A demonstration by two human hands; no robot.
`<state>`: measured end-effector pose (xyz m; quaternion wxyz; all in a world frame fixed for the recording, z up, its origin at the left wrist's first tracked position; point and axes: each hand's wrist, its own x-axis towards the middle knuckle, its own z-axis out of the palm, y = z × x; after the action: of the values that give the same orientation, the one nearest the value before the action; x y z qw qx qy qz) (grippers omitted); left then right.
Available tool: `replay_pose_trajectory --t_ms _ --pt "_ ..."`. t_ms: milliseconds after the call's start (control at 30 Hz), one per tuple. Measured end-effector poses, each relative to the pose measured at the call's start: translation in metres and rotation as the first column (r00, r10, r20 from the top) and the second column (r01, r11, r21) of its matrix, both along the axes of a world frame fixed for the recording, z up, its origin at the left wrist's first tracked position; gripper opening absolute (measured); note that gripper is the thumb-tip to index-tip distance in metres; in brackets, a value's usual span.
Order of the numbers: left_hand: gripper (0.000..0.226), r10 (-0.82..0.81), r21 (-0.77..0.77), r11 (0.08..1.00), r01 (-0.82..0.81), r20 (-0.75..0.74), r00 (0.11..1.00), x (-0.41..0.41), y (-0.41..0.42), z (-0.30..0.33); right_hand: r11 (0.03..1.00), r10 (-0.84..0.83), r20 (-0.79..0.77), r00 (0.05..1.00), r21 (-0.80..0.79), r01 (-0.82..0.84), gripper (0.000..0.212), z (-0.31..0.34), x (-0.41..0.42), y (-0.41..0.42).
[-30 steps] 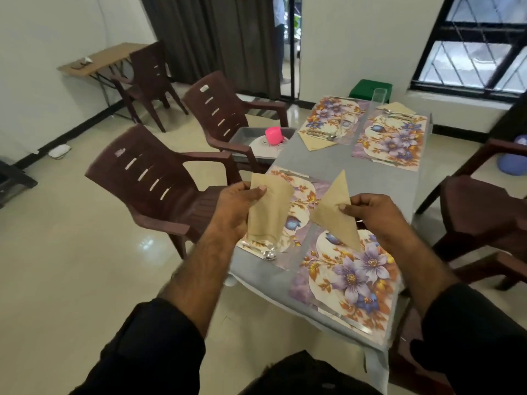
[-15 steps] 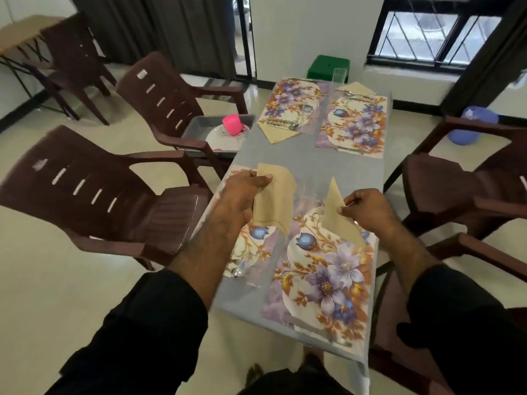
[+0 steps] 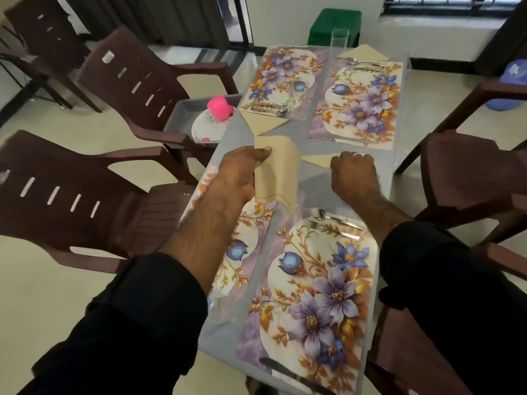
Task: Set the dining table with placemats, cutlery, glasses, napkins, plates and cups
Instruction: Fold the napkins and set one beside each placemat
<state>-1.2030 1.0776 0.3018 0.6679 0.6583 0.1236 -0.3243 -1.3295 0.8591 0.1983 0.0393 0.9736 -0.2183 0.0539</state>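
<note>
My left hand [image 3: 241, 173] grips a folded beige napkin [image 3: 281, 172] above the far edge of the near-left floral placemat [image 3: 242, 246]. My right hand [image 3: 353, 175] pinches a second, triangular beige napkin [image 3: 318, 160] low over the grey table [image 3: 302, 143], just beyond the near-right placemat [image 3: 313, 286]. A spoon and fork [image 3: 328, 219] lie on that placemat's far end. The two far placemats [image 3: 359, 101] have napkins, cutlery and a tall glass [image 3: 338, 42].
A grey tray with a white plate [image 3: 206, 128] and pink cup [image 3: 219, 108] sits on a brown chair [image 3: 137, 81] at left. Brown chairs stand on both sides of the table. A knife [image 3: 296, 376] lies at the near table edge. A green stool [image 3: 335, 25] stands beyond.
Both hands have moved forward and down over the table. The right hand's napkin went from upright in the air to lying nearly flat beyond the near-right placemat.
</note>
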Motion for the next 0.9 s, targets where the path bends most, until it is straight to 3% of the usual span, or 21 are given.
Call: replay_pose_trajectory --t_ms 100,267,533,667,800,900 --pt "0.016 -0.003 0.004 1.0 0.003 -0.022 1.0 0.001 -0.003 -0.019 0.997 0.079 -0.144 0.986 0.024 -0.076 0.02 -0.041 -0.004 0.0" --pt "0.016 0.04 0.047 0.998 -0.039 -0.036 0.999 0.004 0.003 -0.028 0.989 0.139 -0.249 0.958 0.081 -0.122 0.024 -0.07 -0.018 0.008" --pt "0.016 0.052 0.068 0.996 -0.051 -0.007 0.999 0.015 0.005 -0.019 0.987 0.142 -0.288 0.947 0.109 -0.115 0.027 -0.073 -0.029 0.008" --pt "0.027 0.043 0.069 0.997 -0.042 -0.016 0.999 0.011 0.004 -0.018 0.985 0.149 -0.304 0.941 0.126 -0.115 0.028 -0.073 -0.03 0.008" --pt "0.011 0.031 0.066 0.997 -0.029 -0.019 0.999 0.005 0.006 -0.017 0.981 0.157 -0.306 0.939 0.156 -0.113 0.029 -0.07 -0.032 0.009" --pt "0.011 0.034 0.074 0.997 -0.032 -0.03 0.999 0.005 0.01 -0.015 0.974 0.141 -0.295 0.945 0.211 -0.08 0.03 -0.063 -0.033 0.007"
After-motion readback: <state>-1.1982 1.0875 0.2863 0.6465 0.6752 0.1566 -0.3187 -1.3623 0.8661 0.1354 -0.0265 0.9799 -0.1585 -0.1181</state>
